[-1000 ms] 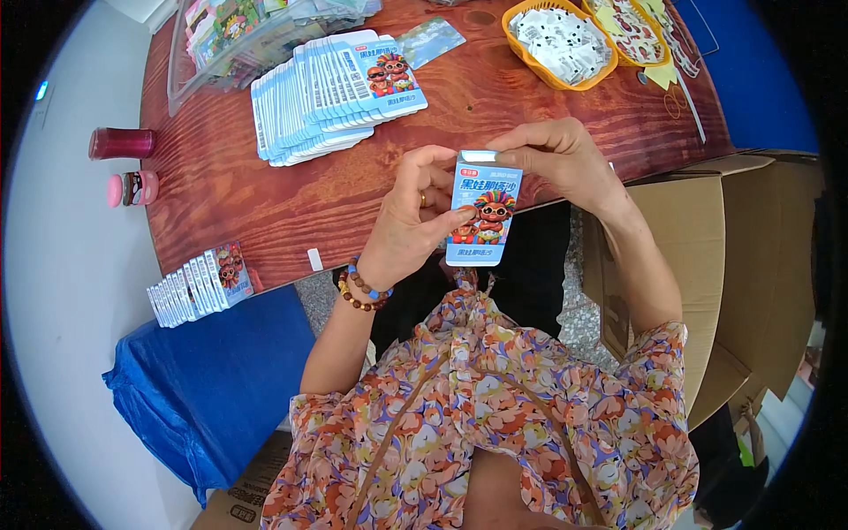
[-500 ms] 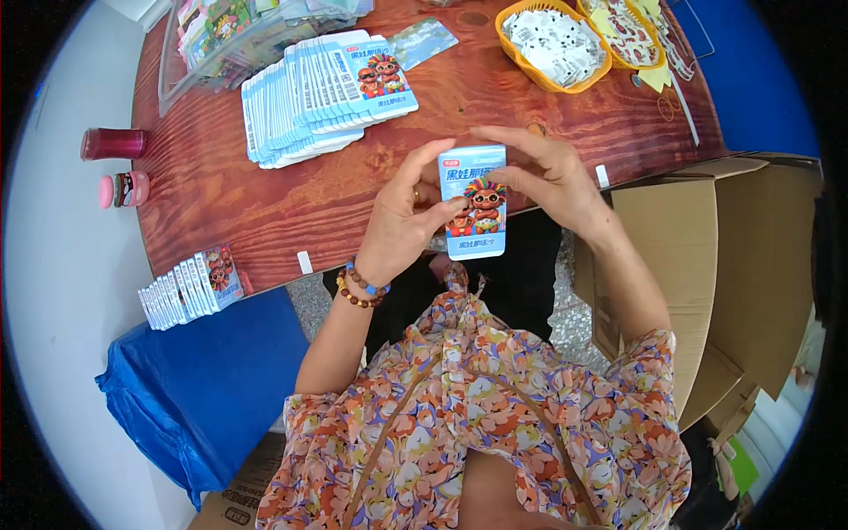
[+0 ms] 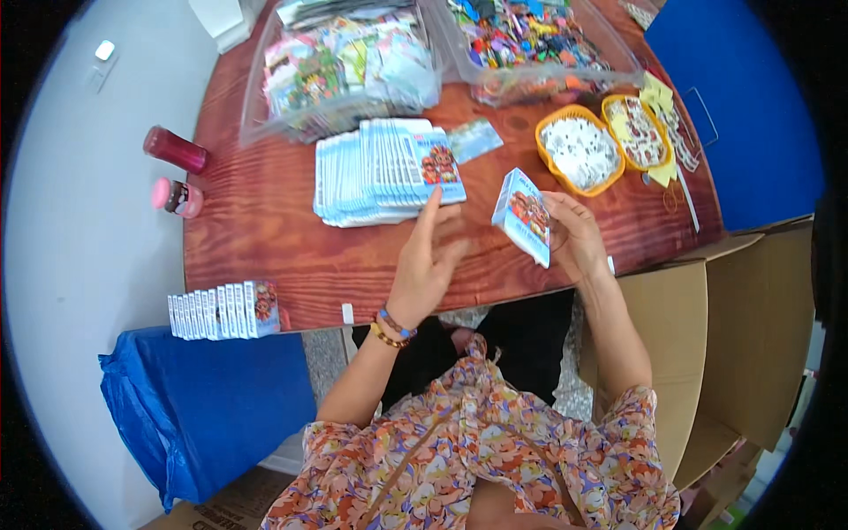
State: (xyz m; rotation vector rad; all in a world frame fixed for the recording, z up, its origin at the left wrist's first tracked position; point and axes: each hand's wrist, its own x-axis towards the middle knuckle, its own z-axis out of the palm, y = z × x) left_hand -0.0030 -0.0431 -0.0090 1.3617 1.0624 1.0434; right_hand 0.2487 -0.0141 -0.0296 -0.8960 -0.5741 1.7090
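Note:
My right hand (image 3: 576,231) grips a small light-blue cardboard box (image 3: 525,216) by its right side, fingers behind it. The box is tilted, with cartoon figures on its front and its side panel showing. To the left, my left hand (image 3: 426,261) is open and slightly blurred, holding nothing. Its index fingertip is at the lower edge of a fanned stack of flat blue-and-white boxes (image 3: 371,172); I cannot tell whether it touches them. A row of folded-up boxes (image 3: 221,311) stands at the table's near left corner.
Behind the stack are clear plastic bins, one of colourful packets (image 3: 252,106), one of small toys (image 3: 539,40). Yellow baskets (image 3: 549,163) hold small white pieces at right. A red tumbler (image 3: 177,148) and pink-lidded jar (image 3: 179,198) stand far left. A cardboard carton (image 3: 658,327) is beside my right arm.
The box was flatter and between both hands; now it is opened out and only my right hand holds it, farther right. My left hand has let go and moved toward the stack. The view has shifted.

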